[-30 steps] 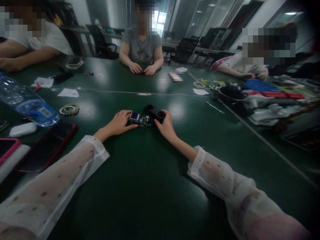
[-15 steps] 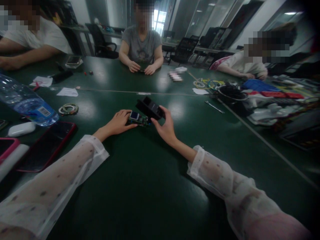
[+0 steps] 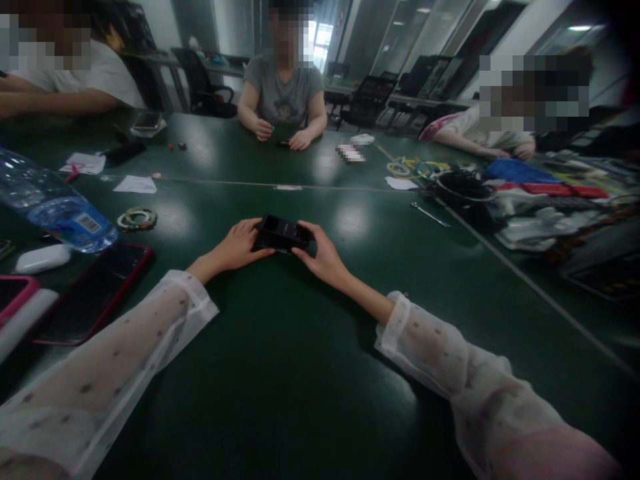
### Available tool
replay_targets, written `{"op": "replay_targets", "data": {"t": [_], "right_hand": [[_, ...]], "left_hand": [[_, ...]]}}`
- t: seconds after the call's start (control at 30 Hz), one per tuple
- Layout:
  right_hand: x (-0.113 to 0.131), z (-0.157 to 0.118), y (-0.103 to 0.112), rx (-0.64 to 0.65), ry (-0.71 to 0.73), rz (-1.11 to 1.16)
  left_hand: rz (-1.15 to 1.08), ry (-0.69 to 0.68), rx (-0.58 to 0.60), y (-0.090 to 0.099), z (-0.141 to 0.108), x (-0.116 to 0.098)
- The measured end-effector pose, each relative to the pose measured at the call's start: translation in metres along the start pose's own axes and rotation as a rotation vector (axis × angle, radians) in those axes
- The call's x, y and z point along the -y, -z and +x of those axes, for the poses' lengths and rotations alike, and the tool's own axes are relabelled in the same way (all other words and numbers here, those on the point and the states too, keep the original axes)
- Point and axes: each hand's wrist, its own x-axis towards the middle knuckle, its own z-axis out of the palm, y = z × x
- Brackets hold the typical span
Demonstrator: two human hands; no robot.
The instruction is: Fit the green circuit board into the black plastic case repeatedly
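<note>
A black plastic cover (image 3: pixel 284 231) lies over a small circuit board (image 3: pixel 286 251), of which only a thin strip shows along the near edge. My right hand (image 3: pixel 319 252) grips the cover's right end between thumb and fingers. On the other side, my left hand (image 3: pixel 241 244) is closed around the left end of the board, thumb at the near edge and fingers at the far one. The board's screen is hidden beneath the cover. Both hands rest low over the green table (image 3: pixel 280 347).
Left of my hands are a water bottle (image 3: pixel 65 207), a red-edged phone (image 3: pixel 100 290), a white earphone case (image 3: pixel 44 258) and a beaded bracelet (image 3: pixel 137 219). A wrench (image 3: pixel 429 215) lies to the right, before heaped cables (image 3: pixel 460 183). Several people sit around the table.
My right hand has lowered the black cover and moved it left onto the circuit board, hiding its screen. My left hand has stayed in place. The person opposite has raised one hand slightly.
</note>
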Motion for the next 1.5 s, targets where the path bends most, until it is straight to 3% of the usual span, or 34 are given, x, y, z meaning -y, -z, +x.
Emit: {"op": "replay_targets", "data": {"t": [0.17, 0.4, 0.67, 1.13, 1.5], "right_hand": [[-0.003, 0.000, 0.000, 0.013, -0.009, 0.005], [0.006, -0.001, 0.003, -0.056, 0.006, -0.017], [-0.005, 0.000, -0.001, 0.118, -0.087, -0.006], [0.001, 0.003, 0.004, 0.156, -0.036, 0.042], [-0.002, 0.001, 0.001, 0.173, -0.067, 0.048]], "left_hand": [[-0.008, 0.079, -0.001, -0.004, -0.001, 0.004], [-0.032, 0.070, -0.019, -0.007, 0.000, 0.007], [-0.047, 0.046, -0.076, -0.007, 0.002, 0.005], [-0.059, -0.011, -0.051, -0.006, 0.001, 0.009], [-0.076, 0.007, -0.026, 0.003, 0.000, -0.002]]}}
